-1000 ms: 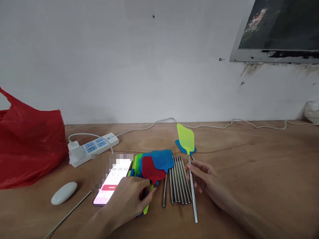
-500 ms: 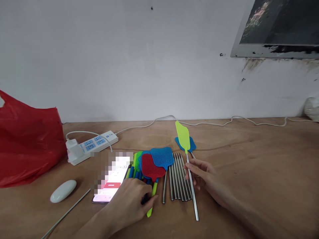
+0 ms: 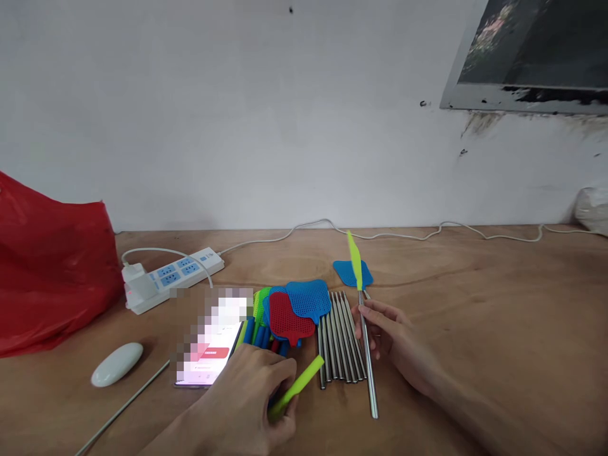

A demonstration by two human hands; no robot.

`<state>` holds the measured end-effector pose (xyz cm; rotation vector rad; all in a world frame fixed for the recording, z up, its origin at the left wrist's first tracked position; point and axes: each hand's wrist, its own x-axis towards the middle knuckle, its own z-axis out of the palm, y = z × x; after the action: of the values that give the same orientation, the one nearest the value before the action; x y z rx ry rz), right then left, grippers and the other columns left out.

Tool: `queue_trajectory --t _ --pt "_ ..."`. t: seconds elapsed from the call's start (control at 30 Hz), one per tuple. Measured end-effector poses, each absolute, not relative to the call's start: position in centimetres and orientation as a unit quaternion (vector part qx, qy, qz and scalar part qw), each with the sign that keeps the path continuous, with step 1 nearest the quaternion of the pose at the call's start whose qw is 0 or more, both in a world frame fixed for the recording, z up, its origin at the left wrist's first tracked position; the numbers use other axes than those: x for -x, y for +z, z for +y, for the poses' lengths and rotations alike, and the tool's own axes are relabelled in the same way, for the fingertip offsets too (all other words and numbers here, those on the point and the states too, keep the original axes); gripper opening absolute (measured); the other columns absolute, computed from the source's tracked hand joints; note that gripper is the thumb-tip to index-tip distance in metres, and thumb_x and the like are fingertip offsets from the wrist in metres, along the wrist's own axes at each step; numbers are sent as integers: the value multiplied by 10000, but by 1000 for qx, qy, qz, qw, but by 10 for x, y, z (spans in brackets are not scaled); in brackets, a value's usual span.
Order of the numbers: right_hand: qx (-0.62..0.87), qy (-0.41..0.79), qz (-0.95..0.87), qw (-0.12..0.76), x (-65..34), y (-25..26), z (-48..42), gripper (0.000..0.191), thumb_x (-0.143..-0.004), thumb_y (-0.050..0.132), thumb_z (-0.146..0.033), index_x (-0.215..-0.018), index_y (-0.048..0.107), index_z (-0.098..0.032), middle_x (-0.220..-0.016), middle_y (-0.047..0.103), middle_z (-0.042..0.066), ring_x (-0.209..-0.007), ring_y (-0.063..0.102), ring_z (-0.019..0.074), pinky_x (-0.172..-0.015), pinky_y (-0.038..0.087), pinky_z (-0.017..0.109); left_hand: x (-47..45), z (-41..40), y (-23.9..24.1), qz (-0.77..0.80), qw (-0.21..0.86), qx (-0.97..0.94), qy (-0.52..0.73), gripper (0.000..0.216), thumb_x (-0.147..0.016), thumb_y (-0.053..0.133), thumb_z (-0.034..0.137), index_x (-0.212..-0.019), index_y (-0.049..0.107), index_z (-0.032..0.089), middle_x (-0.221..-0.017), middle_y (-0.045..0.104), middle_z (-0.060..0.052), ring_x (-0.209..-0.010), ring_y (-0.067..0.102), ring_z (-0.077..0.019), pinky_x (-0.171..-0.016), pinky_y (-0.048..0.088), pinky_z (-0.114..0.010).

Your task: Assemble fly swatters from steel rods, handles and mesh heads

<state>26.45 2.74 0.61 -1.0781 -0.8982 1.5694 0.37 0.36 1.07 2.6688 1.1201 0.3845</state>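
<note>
My right hand (image 3: pixel 396 342) pinches the steel rod (image 3: pixel 368 361) of a yellow-green fly swatter, whose head (image 3: pixel 354 260) stands edge-on above a blue swatter head (image 3: pixel 352 273) on the wooden table (image 3: pixel 475 304). My left hand (image 3: pixel 251 399) is closed on a yellow-green plastic handle sleeve (image 3: pixel 298 384), lifted clear of the pile and pointing up to the right. Just beyond it lies a pile of red (image 3: pixel 287 320), blue (image 3: pixel 308 301) and green swatter heads with coloured sleeves. Several bare steel rods (image 3: pixel 339 339) lie side by side between my hands.
A lit phone (image 3: pixel 209 354) lies left of the pile. A white oval object (image 3: pixel 116 364) and a thin rod (image 3: pixel 123 408) sit at the front left. A white power strip (image 3: pixel 166 278) and a red plastic bag (image 3: pixel 47 278) stand further left. A white cable (image 3: pixel 427 234) runs along the wall.
My left hand has drawn the yellow-green sleeve out of the pile and tipped it up to the right. My right hand has rolled the rod, turning the yellow-green head edge-on.
</note>
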Motion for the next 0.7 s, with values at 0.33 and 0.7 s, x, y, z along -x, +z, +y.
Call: queue_trajectory --t 0.33,0.7 --pt "393 625 -300 604 -269 4 32 341 -716 847 -457 -889 693 -206 -796 764 52 -614 584 138 -540 476 228 -7 1 10 361 102 -916 146 87 -843 460 197 -819 393 246 -593 521 49 -491 486 -168 -512 187 -303" --pt "393 621 -302 607 -268 9 31 354 -705 863 -469 -874 687 -213 -868 783 70 -643 618 139 -576 507 238 -7 1 5 341 77 -925 147 90 -897 422 184 -853 378 250 -605 554 56 -484 521 -175 -505 209 -314"
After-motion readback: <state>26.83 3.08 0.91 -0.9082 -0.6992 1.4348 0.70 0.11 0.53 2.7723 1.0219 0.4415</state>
